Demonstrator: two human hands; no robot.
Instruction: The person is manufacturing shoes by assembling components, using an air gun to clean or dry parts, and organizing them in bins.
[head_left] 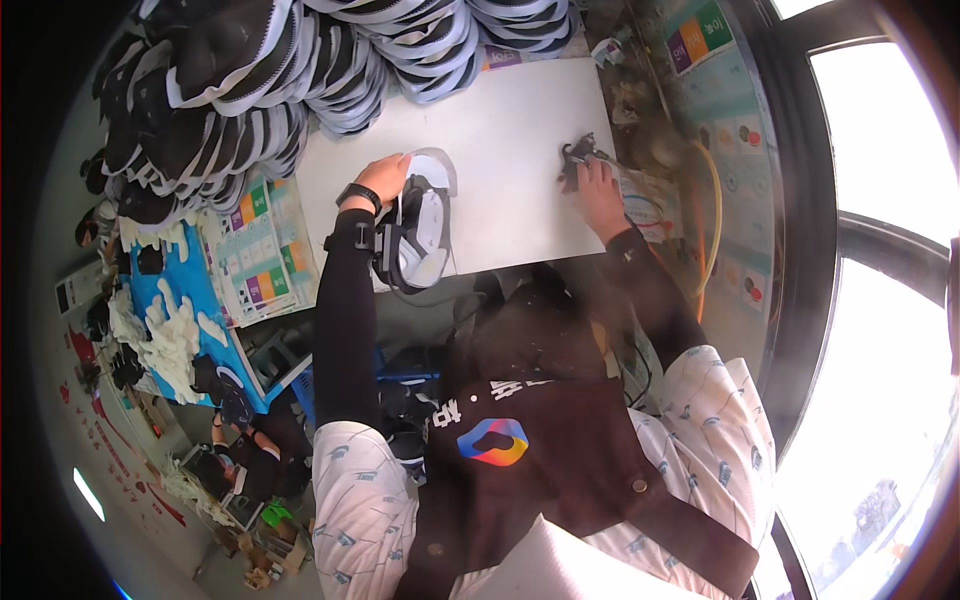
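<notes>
The left hand point(383, 180) is at the far left edge of a black, grey and white shoe upper point(431, 218), its fingers close together and touching the pale rounded rim. The thumb is hidden, so whether they pinch the edge or only rest on it cannot be told. The right hand point(602, 203) is well apart, near the right edge of the white tabletop point(520, 130), its fingers narrowly bent over a small dark object point(577, 160). They touch it, but a firm grip cannot be made out, nor can the object's kind.

The shoe upper is on the left part of the tabletop, its long axis running near to far. Its broad, light grey curved end points far, while the narrower dark end reaches the near edge and appears to hang past it. The small dark object also lies roughly near to far, with its uneven end farthest.

Stacks of similar uppers point(425, 55) crowd the far left, leaving little room beyond the left hand. Printed sheets point(262, 255) cover the left side; beyond them, pale gloves point(165, 335) lie on a blue surface point(195, 275). A yellow hose point(714, 215) curves down to the right of the right forearm.
</notes>
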